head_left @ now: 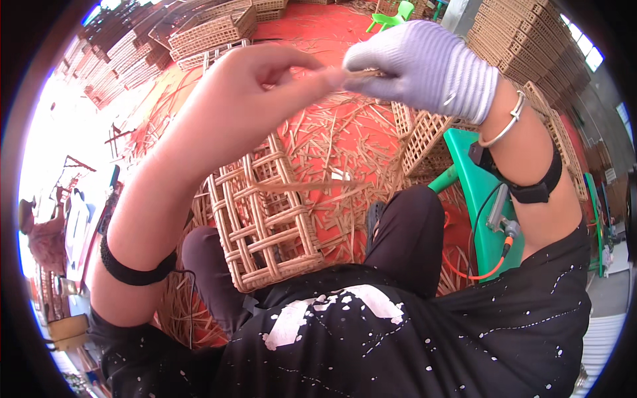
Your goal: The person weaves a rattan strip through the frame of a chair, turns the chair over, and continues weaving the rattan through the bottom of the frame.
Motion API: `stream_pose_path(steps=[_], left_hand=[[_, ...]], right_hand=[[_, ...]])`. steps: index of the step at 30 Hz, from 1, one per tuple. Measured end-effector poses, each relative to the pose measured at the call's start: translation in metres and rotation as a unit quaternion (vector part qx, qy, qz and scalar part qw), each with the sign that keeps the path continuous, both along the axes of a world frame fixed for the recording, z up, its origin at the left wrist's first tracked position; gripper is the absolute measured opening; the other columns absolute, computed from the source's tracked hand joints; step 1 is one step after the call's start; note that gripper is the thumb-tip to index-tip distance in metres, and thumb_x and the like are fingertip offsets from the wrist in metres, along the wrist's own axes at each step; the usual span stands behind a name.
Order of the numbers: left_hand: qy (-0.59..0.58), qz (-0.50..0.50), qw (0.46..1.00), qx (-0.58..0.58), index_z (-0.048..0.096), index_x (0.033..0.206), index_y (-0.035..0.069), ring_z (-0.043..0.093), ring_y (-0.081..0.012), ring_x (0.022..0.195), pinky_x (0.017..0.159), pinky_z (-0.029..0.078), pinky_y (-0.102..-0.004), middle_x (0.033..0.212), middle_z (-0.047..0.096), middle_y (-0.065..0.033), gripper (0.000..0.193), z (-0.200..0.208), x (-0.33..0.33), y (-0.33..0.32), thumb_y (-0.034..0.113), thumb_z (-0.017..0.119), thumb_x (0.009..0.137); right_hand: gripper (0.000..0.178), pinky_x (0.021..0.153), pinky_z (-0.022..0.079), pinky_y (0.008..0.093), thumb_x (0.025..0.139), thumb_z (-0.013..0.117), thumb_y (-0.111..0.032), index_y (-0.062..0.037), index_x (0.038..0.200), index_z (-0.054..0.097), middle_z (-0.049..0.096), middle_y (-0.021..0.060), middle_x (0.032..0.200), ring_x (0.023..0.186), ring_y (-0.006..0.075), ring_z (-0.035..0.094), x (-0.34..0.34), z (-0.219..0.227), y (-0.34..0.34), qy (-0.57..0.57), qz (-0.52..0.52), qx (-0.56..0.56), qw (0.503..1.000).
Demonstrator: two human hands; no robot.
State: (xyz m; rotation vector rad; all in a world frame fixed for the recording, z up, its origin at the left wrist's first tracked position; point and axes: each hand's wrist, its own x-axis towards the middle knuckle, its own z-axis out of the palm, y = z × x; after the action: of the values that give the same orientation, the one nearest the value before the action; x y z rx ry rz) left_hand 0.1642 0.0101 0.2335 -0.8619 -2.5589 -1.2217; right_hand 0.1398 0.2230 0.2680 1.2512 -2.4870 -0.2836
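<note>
My bare left hand is raised in front of me, its thumb and forefinger pinched together; what they hold, if anything, is too small to make out. Touching or nearly touching those fingertips is my right hand, in a pale lavender knitted glove. Its fingers are closed too, with a bit of something brownish showing between them that I cannot name. Below the hands a long woven wicker basket with an open lattice rests against my lap. One loose, blurred strand sticks out from its side to the right.
Cut wicker strips litter the red floor. At my right stands a green plastic seat with a metal device and an orange cable. More lattice baskets lie beyond it. Basket stacks and a small green chair stand farther back.
</note>
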Motion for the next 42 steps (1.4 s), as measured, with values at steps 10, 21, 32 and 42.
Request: stream_pose_path(steps=[10,21,32,42], left_hand=[[-0.151,0.211,0.957,0.126,0.066,0.086,0.007,0.028,0.0003,0.045,0.041,0.019,-0.0183,0.053,0.033,0.0104,0.028,-0.035,-0.044,-0.126,0.033,0.057,0.089],[0.274,0.093,0.955,-0.061,0.045,0.131,0.006,0.041,-0.0230,0.125,0.105,0.029,-0.0376,0.129,0.049,-0.0146,0.062,-0.010,-0.018,-0.019,0.043,0.062,0.083],[0.083,0.168,0.957,0.223,0.058,0.111,-0.004,0.057,-0.0183,0.093,0.084,0.043,-0.0289,0.110,0.059,-0.0148,0.053,0.007,-0.018,-0.030,0.041,0.060,0.084],[-0.131,-0.035,0.989,0.051,0.063,0.105,0.000,0.060,-0.0082,0.067,0.052,0.046,-0.0185,0.095,0.065,-0.0060,0.022,-0.003,0.014,-0.036,0.013,0.059,0.087]], right_hand=[[0.028,0.046,0.038,0.0172,0.089,0.055,-0.034,-0.0121,0.101,0.068,0.063,0.0013,0.079,0.052,0.0046,0.048,-0.074,0.065,0.227,0.010,-0.215,-0.731,0.647],[0.045,0.056,0.046,0.0389,0.091,0.046,-0.041,-0.0022,0.073,0.061,0.059,0.0140,0.060,0.054,0.0281,0.057,-0.005,0.026,0.024,0.021,-0.174,-0.277,0.945],[0.032,0.068,0.048,0.0406,0.092,0.044,-0.041,-0.0186,0.108,0.061,0.064,0.0150,0.084,0.076,0.0327,0.060,-0.043,-0.002,0.071,0.120,-0.238,0.020,0.964],[0.042,0.073,0.048,0.0453,0.093,0.036,-0.047,-0.0156,0.103,0.062,0.065,0.0138,0.088,0.081,0.0350,0.061,-0.063,-0.001,0.114,0.123,-0.318,0.038,0.939]])
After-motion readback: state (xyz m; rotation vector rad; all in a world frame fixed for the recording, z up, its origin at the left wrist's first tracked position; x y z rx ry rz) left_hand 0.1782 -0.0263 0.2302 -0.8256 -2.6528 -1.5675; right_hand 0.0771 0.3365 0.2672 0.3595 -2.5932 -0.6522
